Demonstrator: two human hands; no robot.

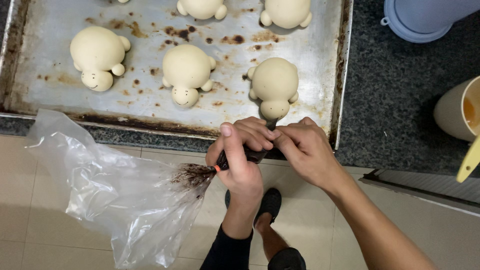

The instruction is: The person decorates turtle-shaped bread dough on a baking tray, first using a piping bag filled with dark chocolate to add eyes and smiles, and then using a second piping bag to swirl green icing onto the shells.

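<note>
Both hands grip a clear plastic piping bag (125,200) smeared inside with dark brown filling. The left hand (240,155) is clenched around its twisted neck, just past an orange tie, and the right hand (305,150) pinches the dark tip end. The tip sits at the head of a pale turtle-shaped dough bun (274,85) on a stained, scorched metal baking tray (50,85). The tray holds more such buns; two (97,55) (186,70) already carry small drawn faces. The tray rests on a dark speckled stone bench (395,100). The bag's loose, mostly empty end hangs over the tiled floor. A beige cup (457,110) holds orange liquid.
</note>
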